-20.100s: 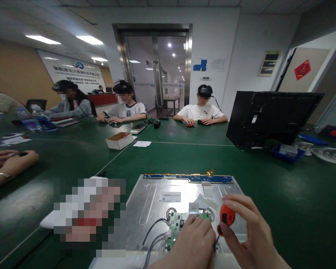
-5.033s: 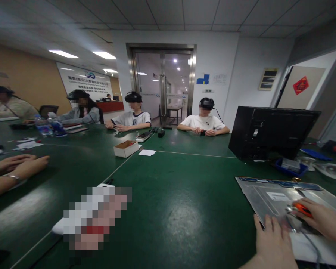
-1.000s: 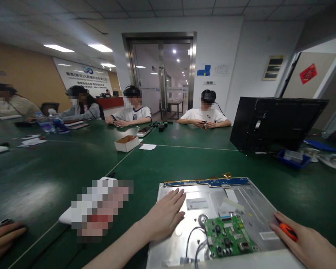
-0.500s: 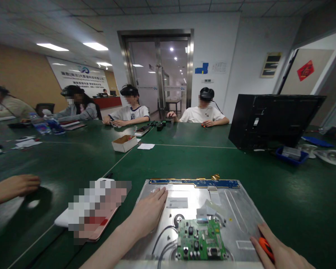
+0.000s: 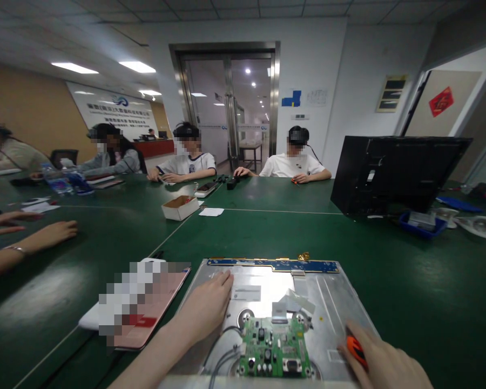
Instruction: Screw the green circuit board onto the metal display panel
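"Head view, nearest things first: what does your right grip [image 5: 383,359] have?"

"I have it closed around an orange tool [image 5: 356,351], at the right edge of the metal panel [image 5: 328,302]. Its tip I can't make out."

"And the left grip [image 5: 213,305]?"

"Open, fingers out and close together, laid palm down on the left side of that panel. I hold nothing in it."

"Where's the green circuit board [image 5: 273,346]?"

"On the near part of the panel, between my two grips, with dark cables [image 5: 227,356] at its left edge. Just beyond it are pale strips [image 5: 297,302], and a blue strip [image 5: 267,265] runs along the panel's far edge. It all lies on the green desk [image 5: 259,229]."

"What's left of the panel?"

"A pink and white item [image 5: 157,305], partly blurred out. Further left, another person's hand [image 5: 54,235] is over the desk."

"Farther off?"

"An open white box [image 5: 180,209] with a paper [image 5: 211,212] near it; to the right, a blue tray [image 5: 423,231] by a black monitor [image 5: 397,175]. Past those, a person in a white shirt [image 5: 285,166] sits at the far side, in front of glass doors [image 5: 229,102]."
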Available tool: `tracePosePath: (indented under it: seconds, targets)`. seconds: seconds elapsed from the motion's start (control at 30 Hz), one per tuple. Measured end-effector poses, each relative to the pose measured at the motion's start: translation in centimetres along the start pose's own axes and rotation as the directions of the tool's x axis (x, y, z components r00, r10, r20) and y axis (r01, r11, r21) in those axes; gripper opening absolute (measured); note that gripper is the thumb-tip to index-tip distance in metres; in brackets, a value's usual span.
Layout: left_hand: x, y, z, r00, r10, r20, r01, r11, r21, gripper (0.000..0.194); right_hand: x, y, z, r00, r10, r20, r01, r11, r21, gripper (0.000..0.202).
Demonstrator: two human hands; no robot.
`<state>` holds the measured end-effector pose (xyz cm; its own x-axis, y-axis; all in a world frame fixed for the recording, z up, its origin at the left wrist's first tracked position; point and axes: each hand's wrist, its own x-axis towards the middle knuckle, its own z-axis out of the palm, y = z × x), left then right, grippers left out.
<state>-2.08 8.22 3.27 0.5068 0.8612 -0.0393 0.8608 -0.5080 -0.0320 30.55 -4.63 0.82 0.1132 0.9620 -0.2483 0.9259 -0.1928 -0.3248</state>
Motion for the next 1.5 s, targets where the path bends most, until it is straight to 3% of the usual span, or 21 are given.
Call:
tracePosePath:
  seconds: [0.17, 0.37, 0.6, 0.77, 0.93, 1.17, 1.33, 1.5]
  targets:
    - [0.0, -0.4, -0.8, 0.998, -0.011, -0.061, 0.002, 0.991, -0.137, 0.037, 2.5, -2.5, -1.4, 0.969, -0.246, -0.027, 0.246, 0.969, -0.011, 0.042]
    - [-1.5, -1.5, -1.5, 0.985, 0.084, -0.147, -0.134, 0.919, -0.371, 0.029, 4.2, -3.9, -2.3, 0.928, -0.372, 0.038, 0.370, 0.928, 0.049, 0.028]
    - [-3.2, -1.4, -2.2, 0.985, 0.164, -0.046, -0.164, 0.831, -0.532, 0.021, 4.7, -3.3, -1.2, 0.918, -0.396, 0.001, 0.395, 0.918, 0.037, 0.016]
    - [-3.8, -1.0, -2.6, 0.986, 0.168, 0.016, -0.129, 0.809, -0.574, 0.046, 4.5, -3.8, -1.6, 0.915, -0.402, 0.028, 0.402, 0.915, 0.006, 0.019]
    - [-4.1, -1.0, -2.7, 0.971, 0.218, 0.098, -0.112, 0.778, -0.618, 0.052, 4.2, -4.4, -1.7, 0.928, -0.365, 0.074, 0.371, 0.923, -0.103, 0.028]
    - [-4.1, -0.8, -2.3, 0.956, 0.294, 0.023, -0.197, 0.695, -0.692, 0.050, 4.6, -4.8, -2.3, 0.897, -0.438, 0.065, 0.442, 0.888, -0.125, 0.028]
    - [-4.0, -0.9, -1.0, 0.960, 0.279, -0.035, -0.224, 0.681, -0.697, 0.035, 5.5, -7.2, -3.1, 0.869, -0.493, 0.040, 0.492, 0.854, -0.169, 0.025]
    - [-3.8, -1.0, 0.3, 0.962, 0.261, -0.083, -0.249, 0.705, -0.664, 0.025, 7.0, -9.9, -2.5, 0.812, -0.582, 0.032, 0.577, 0.795, -0.187, 0.021]
